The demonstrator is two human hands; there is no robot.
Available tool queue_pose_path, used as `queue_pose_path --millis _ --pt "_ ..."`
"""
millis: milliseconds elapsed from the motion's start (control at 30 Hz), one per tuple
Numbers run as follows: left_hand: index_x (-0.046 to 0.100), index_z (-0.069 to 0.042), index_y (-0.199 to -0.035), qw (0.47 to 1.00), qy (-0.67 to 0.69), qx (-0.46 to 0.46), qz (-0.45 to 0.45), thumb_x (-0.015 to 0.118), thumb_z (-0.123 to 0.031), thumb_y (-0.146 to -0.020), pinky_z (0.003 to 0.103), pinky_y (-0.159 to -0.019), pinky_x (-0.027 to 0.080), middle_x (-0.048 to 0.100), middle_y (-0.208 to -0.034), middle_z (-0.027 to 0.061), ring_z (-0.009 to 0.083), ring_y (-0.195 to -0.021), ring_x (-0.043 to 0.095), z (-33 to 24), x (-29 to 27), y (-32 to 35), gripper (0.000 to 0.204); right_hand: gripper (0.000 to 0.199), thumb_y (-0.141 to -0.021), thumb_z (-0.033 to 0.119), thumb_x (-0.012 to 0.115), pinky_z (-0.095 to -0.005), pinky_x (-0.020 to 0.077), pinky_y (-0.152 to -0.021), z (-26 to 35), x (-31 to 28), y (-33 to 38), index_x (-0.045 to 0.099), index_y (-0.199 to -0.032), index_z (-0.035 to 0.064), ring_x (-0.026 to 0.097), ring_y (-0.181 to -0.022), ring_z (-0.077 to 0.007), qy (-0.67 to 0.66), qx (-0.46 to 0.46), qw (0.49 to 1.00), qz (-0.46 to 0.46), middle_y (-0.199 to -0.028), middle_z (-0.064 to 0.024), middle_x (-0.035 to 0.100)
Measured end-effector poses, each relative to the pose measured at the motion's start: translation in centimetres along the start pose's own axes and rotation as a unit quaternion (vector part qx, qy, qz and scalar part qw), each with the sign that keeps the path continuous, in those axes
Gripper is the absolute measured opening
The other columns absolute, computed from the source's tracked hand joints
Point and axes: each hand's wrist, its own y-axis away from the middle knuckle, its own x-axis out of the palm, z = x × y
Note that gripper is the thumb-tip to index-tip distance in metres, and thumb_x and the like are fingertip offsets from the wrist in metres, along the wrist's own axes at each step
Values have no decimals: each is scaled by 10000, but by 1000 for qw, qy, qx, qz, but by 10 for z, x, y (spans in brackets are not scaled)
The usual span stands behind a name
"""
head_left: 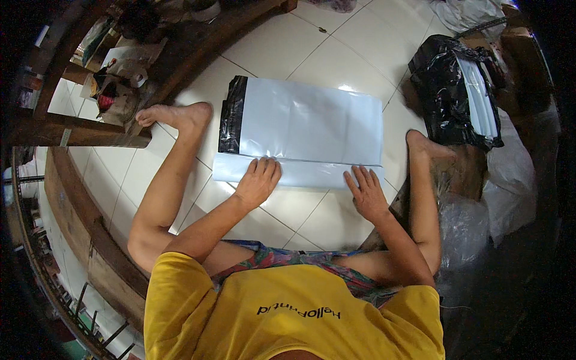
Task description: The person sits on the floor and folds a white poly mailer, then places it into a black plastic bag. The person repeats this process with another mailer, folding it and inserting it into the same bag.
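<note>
A large pale-blue plastic mailing bag (309, 120) lies flat on the floor between my legs, a black strip (233, 117) along its left end. Its near edge forms a long flap or fold (306, 174), with a dark seam line above it. My left hand (259, 179) rests on the left part of this fold, fingers stretched out. Toward the fold's right end, my right hand (366, 191) lies with its fingers spread on the plastic. Whether more bags lie beneath is hidden.
White floor tiles (327, 54) surround the bag. On the right stands a black plastic-wrapped pack (450, 90) with pale sheets showing, beside clear plastic wrapping (510, 174). Wooden furniture (81, 129) stands at the left, with a wooden beam (90, 240) below it.
</note>
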Motion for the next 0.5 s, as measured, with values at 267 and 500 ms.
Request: queue_pose_path --millis 267,500 --pt "570 -5 -1252 969 215 -31 121 616 -285 -815 484 -898 536 658 -1068 190 357 -1039 636 47 -20 -27 521 672 -769 151 806 -458 457 -1070 -70 6 -6 534 -1377 59 578 -1206 -375 -194 97 976 34 -1276 -178 619" --pt "638 -65 -1237 890 248 -226 309 546 -731 -863 473 -942 511 704 -1055 232 393 -1046 671 121 -71 -48 770 487 -872 267 808 -331 492 -875 -116 28 -22 575 -1227 28 584 -984 -174 -530 261 806 17 -1078 -75 628"
